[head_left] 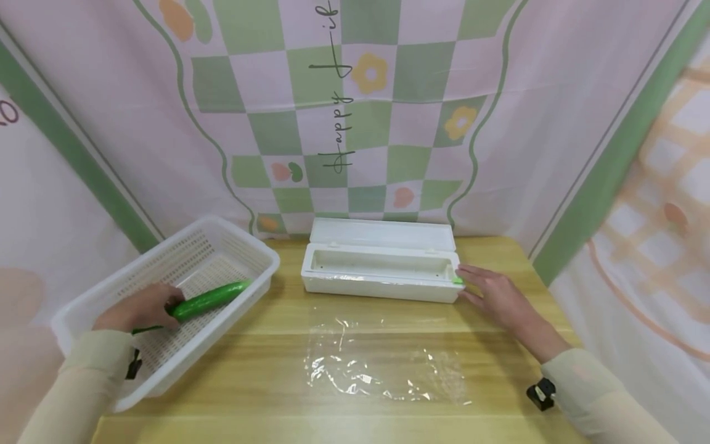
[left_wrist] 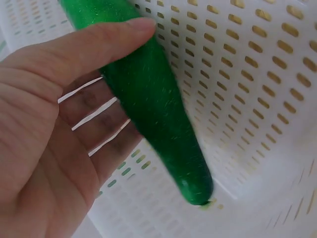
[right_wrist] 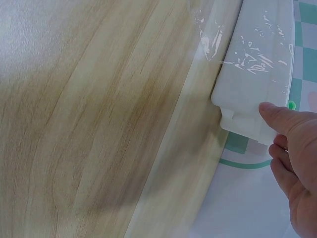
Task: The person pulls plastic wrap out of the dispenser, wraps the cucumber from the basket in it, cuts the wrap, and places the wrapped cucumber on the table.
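My left hand (head_left: 141, 308) grips a glossy green cucumber (head_left: 211, 300) inside a white perforated basket (head_left: 266, 265) at the left. In the left wrist view, the thumb lies across the cucumber (left_wrist: 153, 104) and the fingers pass behind it; its tapered end points down. A white cling film dispenser (head_left: 383, 288) stands at the back of the table with its lid (head_left: 383, 234) raised. My right hand (head_left: 496, 299) rests at the dispenser's right end, fingers mostly extended, beside a small green slider (head_left: 457, 280). In the right wrist view, the thumb touches the dispenser's corner.
A sheet of clear cling film (head_left: 355, 373) runs from the dispenser's front over the wooden table (head_left: 249, 394), wrinkled along its near edge. Behind the table hangs a checked cloth (head_left: 366, 129). The basket overlaps the table's left side.
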`<control>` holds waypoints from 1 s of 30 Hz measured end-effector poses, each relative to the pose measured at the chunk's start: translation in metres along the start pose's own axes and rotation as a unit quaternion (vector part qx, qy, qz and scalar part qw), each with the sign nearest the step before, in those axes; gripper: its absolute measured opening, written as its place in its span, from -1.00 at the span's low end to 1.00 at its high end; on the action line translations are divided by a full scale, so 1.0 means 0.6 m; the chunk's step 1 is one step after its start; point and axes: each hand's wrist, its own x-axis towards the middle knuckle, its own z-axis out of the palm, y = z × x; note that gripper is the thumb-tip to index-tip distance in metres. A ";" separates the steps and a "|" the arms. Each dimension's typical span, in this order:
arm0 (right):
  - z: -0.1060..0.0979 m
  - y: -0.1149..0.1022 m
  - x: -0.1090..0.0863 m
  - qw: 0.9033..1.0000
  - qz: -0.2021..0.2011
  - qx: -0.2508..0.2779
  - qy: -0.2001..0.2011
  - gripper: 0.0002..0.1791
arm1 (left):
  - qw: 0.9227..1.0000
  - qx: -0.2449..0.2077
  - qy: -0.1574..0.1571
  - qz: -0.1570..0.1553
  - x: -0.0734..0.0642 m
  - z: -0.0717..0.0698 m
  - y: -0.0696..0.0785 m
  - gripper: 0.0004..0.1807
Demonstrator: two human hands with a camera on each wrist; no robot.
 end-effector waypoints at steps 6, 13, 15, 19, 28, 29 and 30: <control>0.002 0.000 -0.001 1.000 -0.001 -0.001 0.003 -0.45 | 1.000 -0.011 0.005 -0.023 -0.004 -0.006 -0.003 -0.45; 0.005 0.003 0.000 1.000 -0.005 0.002 0.008 -0.45 | 0.999 -0.012 0.034 -0.002 -0.004 -0.019 -0.005 -0.48; 0.004 0.003 0.000 1.000 -0.004 0.002 0.007 -0.46 | 0.999 -0.005 0.044 0.012 -0.002 -0.022 -0.005 -0.54; 0.003 0.001 0.000 1.000 0.001 0.001 0.004 -0.46 | 0.999 0.004 0.043 0.022 -0.002 -0.031 -0.004 -0.63; 0.004 0.003 0.000 1.000 0.007 0.005 -0.004 -0.45 | 0.997 0.034 0.065 0.029 -0.013 -0.067 0.006 -0.57; 0.003 0.003 -0.001 1.000 0.008 0.005 -0.005 -0.45 | 0.997 0.034 0.065 0.027 -0.013 -0.071 0.008 -0.57; 0.003 0.003 -0.001 1.000 0.009 0.004 -0.005 -0.45 | 0.997 0.036 0.066 0.026 -0.012 -0.075 0.010 -0.56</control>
